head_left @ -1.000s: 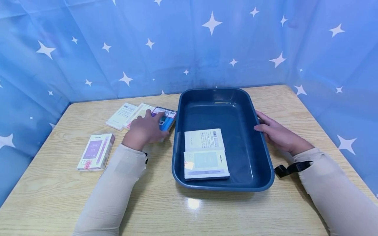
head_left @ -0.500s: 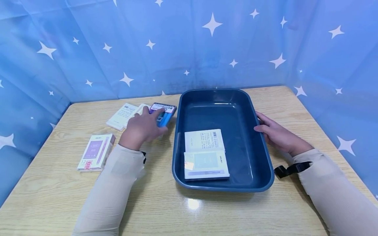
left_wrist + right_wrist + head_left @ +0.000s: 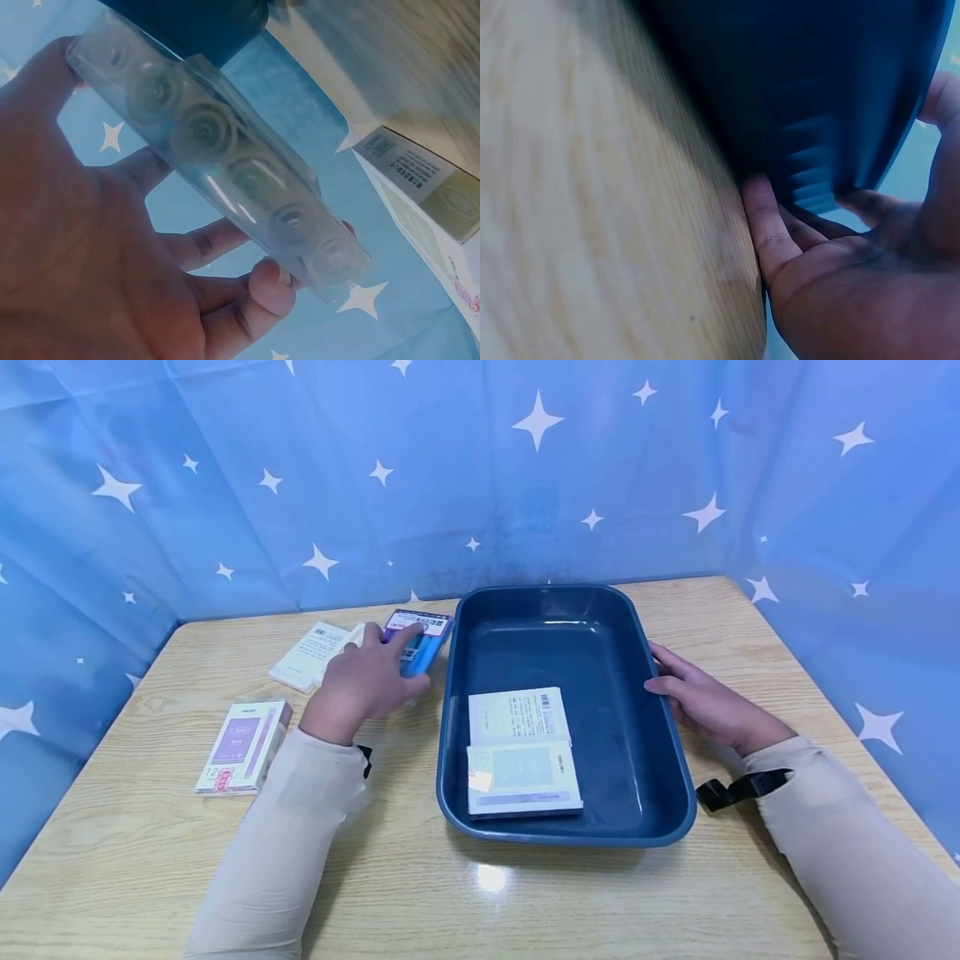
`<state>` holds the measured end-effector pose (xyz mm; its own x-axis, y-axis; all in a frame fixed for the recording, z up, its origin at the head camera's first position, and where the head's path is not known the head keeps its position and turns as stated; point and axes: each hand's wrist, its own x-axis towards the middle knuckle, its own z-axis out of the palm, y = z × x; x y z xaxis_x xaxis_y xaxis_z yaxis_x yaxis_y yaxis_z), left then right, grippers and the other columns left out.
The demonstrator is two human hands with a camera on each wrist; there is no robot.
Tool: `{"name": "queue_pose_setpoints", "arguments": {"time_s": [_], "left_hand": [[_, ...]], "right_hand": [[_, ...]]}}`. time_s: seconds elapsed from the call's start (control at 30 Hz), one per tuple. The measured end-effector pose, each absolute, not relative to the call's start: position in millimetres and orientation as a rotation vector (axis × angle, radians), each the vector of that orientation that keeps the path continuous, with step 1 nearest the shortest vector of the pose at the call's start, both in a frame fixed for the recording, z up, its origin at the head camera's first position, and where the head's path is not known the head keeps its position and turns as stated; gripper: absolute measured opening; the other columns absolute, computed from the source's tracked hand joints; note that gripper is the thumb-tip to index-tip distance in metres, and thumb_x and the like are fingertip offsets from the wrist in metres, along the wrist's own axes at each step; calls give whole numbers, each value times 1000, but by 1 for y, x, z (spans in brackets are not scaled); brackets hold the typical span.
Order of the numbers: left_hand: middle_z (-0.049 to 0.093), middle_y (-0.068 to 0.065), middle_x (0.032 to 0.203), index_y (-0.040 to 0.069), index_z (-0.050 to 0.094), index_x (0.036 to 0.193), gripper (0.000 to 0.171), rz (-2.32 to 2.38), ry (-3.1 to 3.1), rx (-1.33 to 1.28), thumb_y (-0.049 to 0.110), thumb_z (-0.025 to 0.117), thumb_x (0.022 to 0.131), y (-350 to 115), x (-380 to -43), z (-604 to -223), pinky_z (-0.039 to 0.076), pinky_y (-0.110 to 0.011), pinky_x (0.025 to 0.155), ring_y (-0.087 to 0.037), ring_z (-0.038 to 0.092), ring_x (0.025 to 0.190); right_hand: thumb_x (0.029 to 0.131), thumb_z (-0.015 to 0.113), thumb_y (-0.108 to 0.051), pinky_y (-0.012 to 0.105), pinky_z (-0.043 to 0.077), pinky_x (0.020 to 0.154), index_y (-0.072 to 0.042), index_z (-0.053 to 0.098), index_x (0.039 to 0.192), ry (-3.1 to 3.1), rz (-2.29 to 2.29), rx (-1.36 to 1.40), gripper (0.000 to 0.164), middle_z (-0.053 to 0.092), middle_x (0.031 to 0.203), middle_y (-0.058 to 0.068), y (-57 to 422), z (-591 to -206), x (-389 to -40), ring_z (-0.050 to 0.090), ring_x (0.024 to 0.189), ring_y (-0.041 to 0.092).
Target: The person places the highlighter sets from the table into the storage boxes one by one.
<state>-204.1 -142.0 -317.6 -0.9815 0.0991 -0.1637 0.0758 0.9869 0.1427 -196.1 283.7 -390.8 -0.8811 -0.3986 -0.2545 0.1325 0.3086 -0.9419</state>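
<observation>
My left hand grips a clear-wrapped pack of markers with blue and purple showing, its thumb and fingers at opposite edges. In the left wrist view, the round ends of several markers face the camera through the plastic. At the right side of the deep blue plastic tub, my right hand holds the wall, thumb over the rim and fingers against the outside. Inside the tub lie two white boxes, a printed one and a pale one with a sticker overlapping its lower edge.
A white and purple box lies on the table's left part. Behind my left hand are a white box with printed text and another pale box, mostly hidden by the hand. A blue star-patterned curtain stands along the back and sides.
The pack of markers, in my left hand, has shifted slightly away toward the curtain and its far edge is raised. My right hand and the tub have stayed put.
</observation>
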Motion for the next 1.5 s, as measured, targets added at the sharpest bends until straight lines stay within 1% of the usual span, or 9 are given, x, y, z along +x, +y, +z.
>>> {"name": "queue_pose_setpoints", "arguments": {"time_s": [0.2, 0.4, 0.5, 0.63, 0.77, 1.07, 1.23, 1.33, 1.5], "left_hand": [[27, -22, 156, 42, 22, 158, 78, 236, 2964, 146, 53, 57, 89, -139, -202, -318, 50, -55, 87, -43, 49, 115], [28, -21, 156, 43, 22, 158, 76, 245, 2959, 174, 53, 55, 90, -135, -200, -319, 50, -51, 85, -41, 49, 113], [29, -22, 155, 42, 22, 158, 75, 214, 2962, 200, 55, 53, 91, -133, -200, -319, 49, -51, 85, -41, 50, 112], [30, -23, 154, 41, 23, 158, 74, 167, 2979, 232, 56, 51, 91, -131, -200, -320, 45, -54, 92, -41, 50, 111], [30, -22, 155, 40, 25, 158, 72, 149, 3003, 250, 56, 50, 92, -129, -201, -320, 37, -61, 101, -43, 49, 114], [28, -19, 157, 41, 28, 157, 71, 257, 3004, 290, 54, 54, 91, -125, -202, -324, 34, -64, 102, -44, 44, 123], [28, -18, 157, 35, 29, 157, 74, 294, 3009, 284, 54, 57, 91, -124, -203, -326, 39, -59, 100, -42, 44, 121], [28, -17, 156, 31, 28, 157, 77, 292, 3018, 274, 56, 58, 91, -123, -203, -326, 39, -59, 99, -42, 44, 121], [28, -17, 156, 31, 28, 157, 78, 291, 3029, 255, 56, 60, 90, -122, -202, -325, 40, -59, 99, -42, 44, 122]], "right_hand": [[107, 41, -28, 19, 50, 82, -31, -2, 162, 2144, -1604, -224, 69, 25, 158, 17, 283, -392, -197, 60, 89, 5], [108, 41, -28, 18, 50, 85, -30, -3, 162, 2137, -1611, -239, 69, 21, 161, 18, 283, -392, -197, 60, 99, 1], [107, 41, -29, 18, 50, 82, -30, -2, 162, 2141, -1610, -234, 69, 26, 158, 16, 283, -392, -197, 60, 90, 1], [108, 41, -28, 19, 49, 77, -30, -2, 162, 2146, -1607, -221, 69, 32, 152, 11, 284, -392, -197, 56, 72, 5], [108, 40, -28, 20, 50, 78, -30, -2, 162, 2140, -1613, -233, 69, 34, 151, 7, 284, -393, -197, 57, 74, 6], [107, 42, -27, 25, 41, 58, -27, -1, 162, 2161, -1608, -248, 69, 55, 120, -7, 283, -394, -199, 40, 53, 12], [107, 42, -27, 24, 43, 61, -28, -1, 162, 2161, -1608, -242, 69, 53, 125, -5, 284, -394, -199, 42, 54, 11], [107, 41, -28, 20, 47, 69, -29, -2, 162, 2160, -1603, -237, 69, 45, 136, -4, 285, -394, -198, 51, 65, 6], [108, 41, -29, 20, 49, 72, -30, -2, 162, 2161, -1603, -232, 69, 42, 141, 2, 285, -394, -198, 54, 69, 7]]}}
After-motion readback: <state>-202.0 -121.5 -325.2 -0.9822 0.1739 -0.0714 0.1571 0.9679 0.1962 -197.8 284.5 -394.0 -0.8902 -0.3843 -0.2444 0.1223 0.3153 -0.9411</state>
